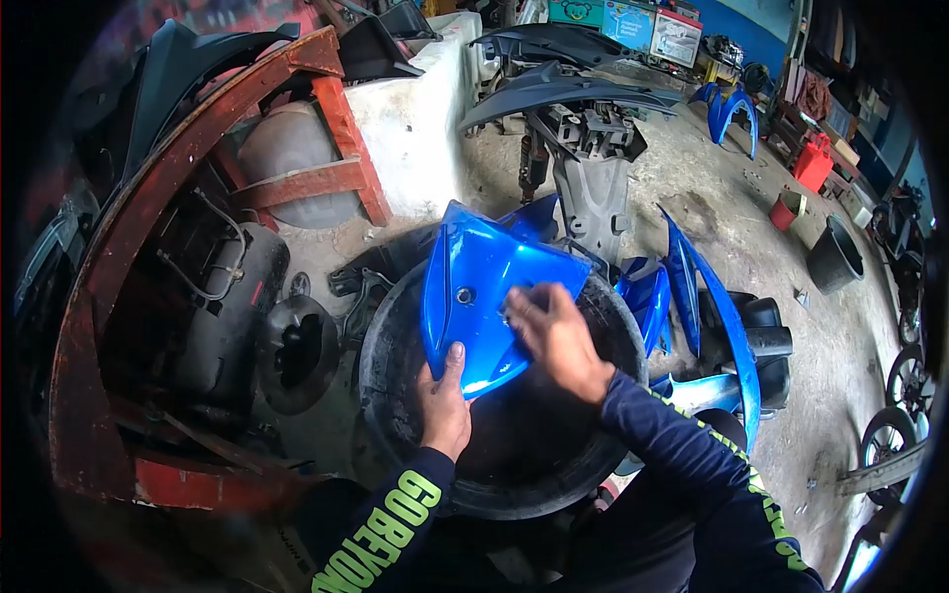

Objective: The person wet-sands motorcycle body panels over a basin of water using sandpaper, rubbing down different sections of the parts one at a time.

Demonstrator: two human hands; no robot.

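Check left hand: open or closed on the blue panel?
Closed: the left hand grips the blue panel by its lower edge, thumb on the visible face; other fingers mostly hidden.

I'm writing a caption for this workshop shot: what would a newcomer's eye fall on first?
Probably the glossy blue panel near the center, above a black tub, with the left hand gripping its lower edge and the right hand blurred over its face. Next, the big red frame at left, then the small red jug at upper right.
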